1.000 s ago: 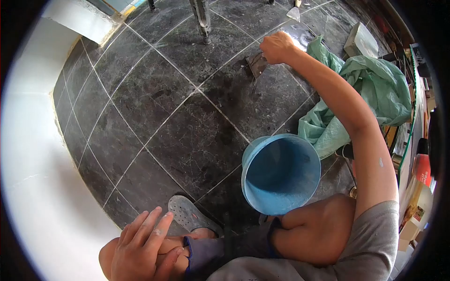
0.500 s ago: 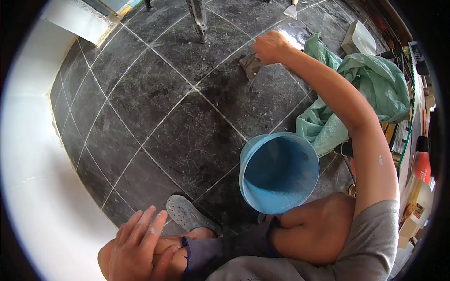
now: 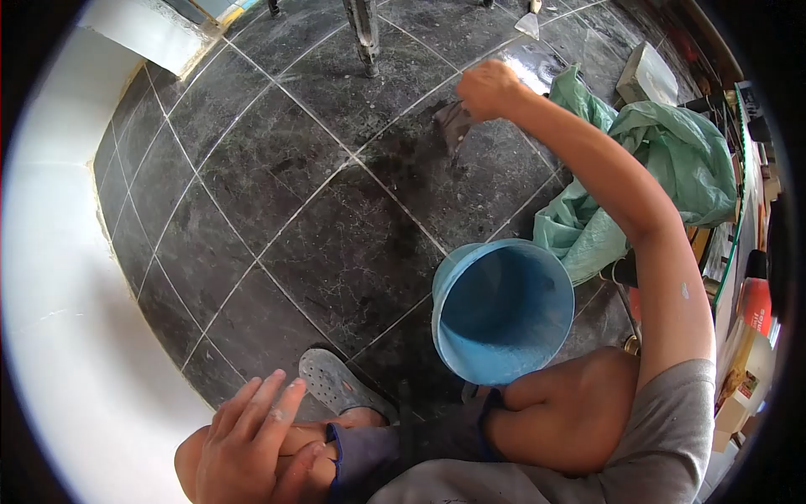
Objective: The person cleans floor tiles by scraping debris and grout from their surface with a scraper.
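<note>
At the upper middle my right hand (image 3: 487, 89) is closed around a scraper (image 3: 453, 126). Its wide dark blade is slightly blurred and lies against or just over the black floor tiles (image 3: 311, 227); the handle is hidden in my fist. Down at the lower left, my left hand (image 3: 252, 437) rests on my bent knee with its fingers extended and a pale smear on them. A blue bucket (image 3: 449, 328) stands tilted toward me between my right leg and the scraper. I cannot make out what its shaded inside holds.
Crumpled green sacking (image 3: 672, 160) lies right of the bucket, with a pale block (image 3: 646, 76) behind it. A second scraper (image 3: 528, 25) rests on the floor farther off. A dark post (image 3: 363, 38) stands at the top; a white wall (image 3: 59, 277) borders the left.
The scraper in my right hand has turned or shifted slightly and is now blurred. My left hand stays on the knee. The whole view has shifted a little.
</note>
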`<action>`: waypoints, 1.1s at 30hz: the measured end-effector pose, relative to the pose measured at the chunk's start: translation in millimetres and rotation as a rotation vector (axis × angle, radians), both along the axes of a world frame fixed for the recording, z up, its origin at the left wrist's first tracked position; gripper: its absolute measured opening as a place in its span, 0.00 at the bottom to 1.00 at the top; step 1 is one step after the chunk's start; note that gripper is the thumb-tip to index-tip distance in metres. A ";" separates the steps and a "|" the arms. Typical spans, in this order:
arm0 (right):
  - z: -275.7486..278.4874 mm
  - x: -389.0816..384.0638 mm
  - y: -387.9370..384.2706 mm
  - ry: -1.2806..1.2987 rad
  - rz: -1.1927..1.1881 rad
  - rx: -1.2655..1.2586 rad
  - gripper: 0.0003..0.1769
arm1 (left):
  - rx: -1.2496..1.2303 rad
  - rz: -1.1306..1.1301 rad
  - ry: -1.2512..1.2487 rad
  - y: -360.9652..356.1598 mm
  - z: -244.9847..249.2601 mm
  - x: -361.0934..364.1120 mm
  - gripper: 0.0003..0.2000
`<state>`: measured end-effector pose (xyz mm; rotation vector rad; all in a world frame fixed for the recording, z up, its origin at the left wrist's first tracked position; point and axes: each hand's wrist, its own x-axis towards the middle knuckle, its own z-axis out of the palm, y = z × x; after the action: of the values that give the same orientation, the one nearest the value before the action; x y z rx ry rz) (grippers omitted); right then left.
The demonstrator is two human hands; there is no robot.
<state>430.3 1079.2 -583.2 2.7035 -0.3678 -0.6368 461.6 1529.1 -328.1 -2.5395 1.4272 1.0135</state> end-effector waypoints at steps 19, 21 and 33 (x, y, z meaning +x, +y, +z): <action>1.3 2.4 1.6 0.027 -0.037 0.005 0.12 | -0.205 -0.120 0.016 12.0 -12.2 1.6 0.20; -1.3 3.8 -0.1 0.047 -0.041 0.020 0.12 | -0.230 -0.192 0.005 15.4 -14.2 2.6 0.18; 7.7 8.0 -18.9 0.032 -0.061 0.015 0.12 | -0.054 -0.005 -0.043 0.1 1.6 0.8 0.23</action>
<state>438.3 1060.3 -575.6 2.7021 -0.4398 -0.7016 462.4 1529.1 -326.5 -2.5766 1.4688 0.9265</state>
